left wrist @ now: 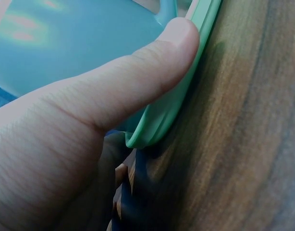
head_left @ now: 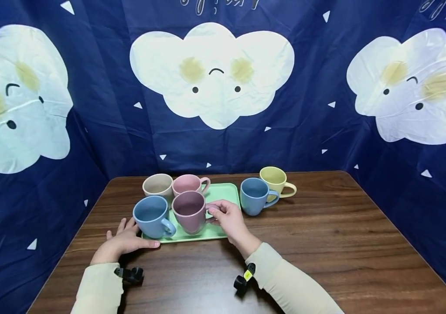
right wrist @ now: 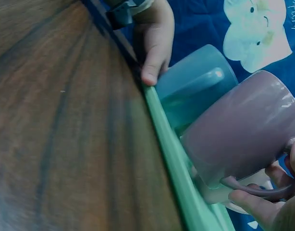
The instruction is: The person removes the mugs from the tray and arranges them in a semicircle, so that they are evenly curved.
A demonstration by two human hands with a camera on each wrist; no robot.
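Nearest: left hand (head_left: 125,242) at the near-left corner of the green tray (head_left: 224,192), thumb laid over the front rim, fingers spread loosely at the side; whether they touch the front blue mug (head_left: 150,218) I can't tell. Right hand (head_left: 230,220) pinches the handle (right wrist: 255,191) of the mauve mug, thumb and fingers around it. Best handling, I'd judge: firm pinch, mug level, lowered base-first and clear of its neighbours, left thumb steadying the tray. Mauve mug (head_left: 190,220) sits over the tray's front half, right beside the blue one; glossy, plain, slightly tapered, mouth up, a bit tilted, handle to the right. Base contact unclear. Behind: beige mug (head_left: 158,186) and pink mug (head_left: 186,184) on the tray. Right of the tray, on the wood table (head_left: 325,244): second blue mug (head_left: 252,198), then yellow mug (head_left: 274,176). Farthest: navy curtain (head_left: 309,135) with clouds.
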